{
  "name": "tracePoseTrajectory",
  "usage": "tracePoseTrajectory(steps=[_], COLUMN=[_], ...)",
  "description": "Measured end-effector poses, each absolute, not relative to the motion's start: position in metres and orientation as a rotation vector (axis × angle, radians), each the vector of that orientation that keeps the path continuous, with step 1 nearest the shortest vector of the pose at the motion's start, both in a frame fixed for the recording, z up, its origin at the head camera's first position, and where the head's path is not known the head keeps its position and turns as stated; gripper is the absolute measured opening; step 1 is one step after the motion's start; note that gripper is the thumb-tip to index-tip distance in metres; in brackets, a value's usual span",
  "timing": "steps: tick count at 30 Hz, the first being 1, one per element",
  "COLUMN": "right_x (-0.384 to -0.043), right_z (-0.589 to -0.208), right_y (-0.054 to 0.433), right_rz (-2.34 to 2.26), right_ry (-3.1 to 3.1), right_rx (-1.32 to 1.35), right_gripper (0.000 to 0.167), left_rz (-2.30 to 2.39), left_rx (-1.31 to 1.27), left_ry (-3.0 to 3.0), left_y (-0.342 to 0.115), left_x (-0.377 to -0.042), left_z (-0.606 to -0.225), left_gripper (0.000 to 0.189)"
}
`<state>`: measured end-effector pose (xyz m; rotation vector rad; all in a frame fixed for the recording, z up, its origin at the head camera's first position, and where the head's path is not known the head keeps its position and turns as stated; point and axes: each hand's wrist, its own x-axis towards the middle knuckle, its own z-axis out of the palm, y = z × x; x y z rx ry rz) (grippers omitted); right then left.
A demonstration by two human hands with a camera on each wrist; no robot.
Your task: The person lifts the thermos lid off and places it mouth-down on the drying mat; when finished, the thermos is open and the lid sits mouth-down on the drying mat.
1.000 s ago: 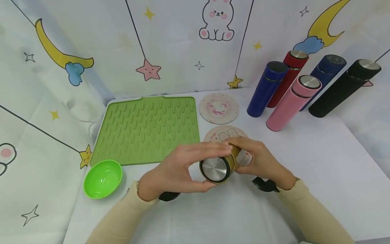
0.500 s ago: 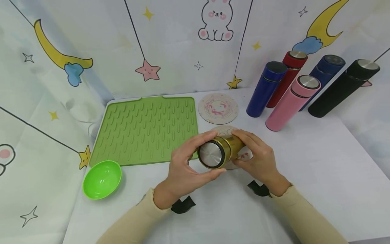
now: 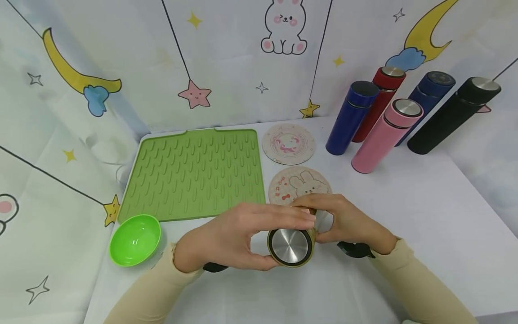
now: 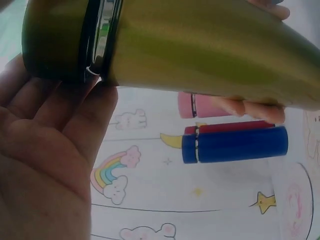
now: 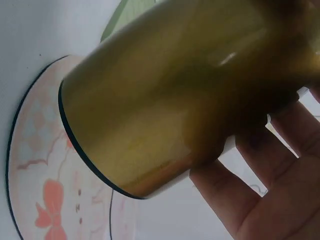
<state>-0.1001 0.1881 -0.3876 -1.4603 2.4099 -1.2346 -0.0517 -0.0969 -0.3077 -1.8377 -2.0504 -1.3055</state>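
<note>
A gold thermos flask [image 3: 290, 247] with a brushed-steel disc and black ring on its lid is held between both hands, off the table, its lid towards the head camera. My left hand [image 3: 238, 234] grips the lid end, fingers over the far side and thumb beneath. Around the body curls my right hand [image 3: 348, 220], its fingers partly hidden behind the flask. In the left wrist view, a silvery band shows between lid and body of the gold flask [image 4: 210, 45]. The flask's base [image 5: 120, 130] hangs over the rabbit coaster [image 3: 299, 182] in the right wrist view.
A green ribbed mat [image 3: 194, 175] lies left, with a bright green bowl [image 3: 135, 240] at its near corner. Beyond the rabbit coaster is another round coaster [image 3: 288, 144]. At the back right stand several flasks: blue [image 3: 351, 119], red [image 3: 388, 81], pink [image 3: 386, 137], dark blue [image 3: 430, 96], black [image 3: 453, 117].
The flask first rose slightly, then came nearer the person, its lid facing up more at the camera. My left hand turned around the lid and back; my right hand kept its grip on the body.
</note>
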Motion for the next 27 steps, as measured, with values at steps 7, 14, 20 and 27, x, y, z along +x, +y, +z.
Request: tracePoseTrajectory(steps=[7, 14, 20, 27], right_x=[-0.099, -0.091, -0.091, -0.089], right_z=[-0.392, -0.402, -0.403, -0.406], right_y=[0.19, 0.178, 0.169, 0.171], right_rz=[-1.301, -1.379, -1.401, -1.437], right_ry=[2.617, 3.18, 3.361, 3.31], right_rx=[-1.459, -1.267, -1.211, -1.171], right_gripper=[0.082, 0.08, 0.08, 0.081], left_rz=[-1.443, -1.692, -1.82, -1.85], left_rx=[-1.602, -0.979, -0.721, -0.703], left_ry=[-1.97, -1.859, -1.796, -1.788], left_y=[-0.092, -0.071, -0.057, -0.06], left_x=[-0.051, -0.046, -0.042, -0.041], left_z=[-0.323, -0.346, -0.348, -0.34], left_gripper=[0.065, 0.079, 0.082, 0.081])
